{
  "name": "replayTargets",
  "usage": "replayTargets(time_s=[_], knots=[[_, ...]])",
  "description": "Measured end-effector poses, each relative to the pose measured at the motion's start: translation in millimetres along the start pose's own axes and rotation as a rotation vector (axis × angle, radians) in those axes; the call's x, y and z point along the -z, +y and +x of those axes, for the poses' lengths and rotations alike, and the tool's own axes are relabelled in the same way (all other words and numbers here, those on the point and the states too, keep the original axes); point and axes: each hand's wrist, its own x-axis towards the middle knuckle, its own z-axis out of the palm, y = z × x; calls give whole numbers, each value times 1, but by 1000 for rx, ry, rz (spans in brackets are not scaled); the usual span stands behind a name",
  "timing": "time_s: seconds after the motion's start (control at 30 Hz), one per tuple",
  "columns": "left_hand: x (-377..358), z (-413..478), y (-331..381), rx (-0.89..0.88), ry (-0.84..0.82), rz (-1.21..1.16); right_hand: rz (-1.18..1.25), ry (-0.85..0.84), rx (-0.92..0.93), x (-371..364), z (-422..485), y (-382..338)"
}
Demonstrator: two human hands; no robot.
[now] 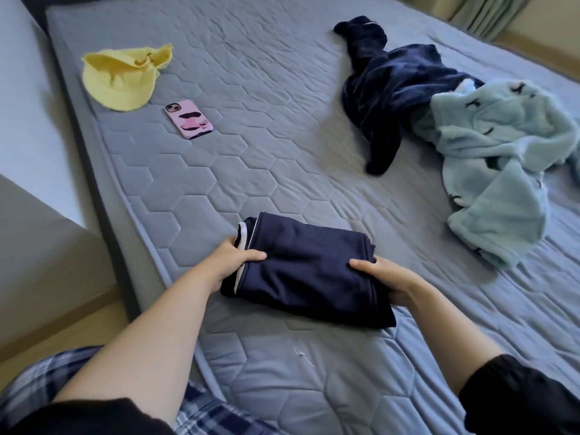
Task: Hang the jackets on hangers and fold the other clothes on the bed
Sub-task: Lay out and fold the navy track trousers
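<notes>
A folded navy garment (309,271) with a white trim lies on the grey quilted bed (251,152) near its front edge. My left hand (233,260) grips its left side, thumb on top. My right hand (387,279) grips its right side the same way. Further back on the right, a crumpled dark navy fleece garment (389,89) lies unfolded, partly under a light blue fleece garment (499,152) with small dark marks. A small yellow garment (120,78) lies crumpled at the far left.
A phone in a pink case (189,119) lies face down on the bed between the yellow garment and the middle. A white wall and wooden floor (40,334) run along the bed's left edge. Green curtains (489,14) hang at the far right.
</notes>
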Motion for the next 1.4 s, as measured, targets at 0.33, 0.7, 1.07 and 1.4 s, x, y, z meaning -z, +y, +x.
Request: replayTargets(time_s=[0.33,0.7,1.07,1.4], knots=[[7,-32,4,153,-121,-400,221,-43,-32,-17,-19,-10],[98,-124,28,-129,78,-703,269,-335,158,-162,-20,-105],[252,-347,-109,-451,671,-1070,-175,-920,61,-475,-89,-91],[333,-545,-337,-311,1200,-1352,-569,-1070,-272,-750,-164,116]])
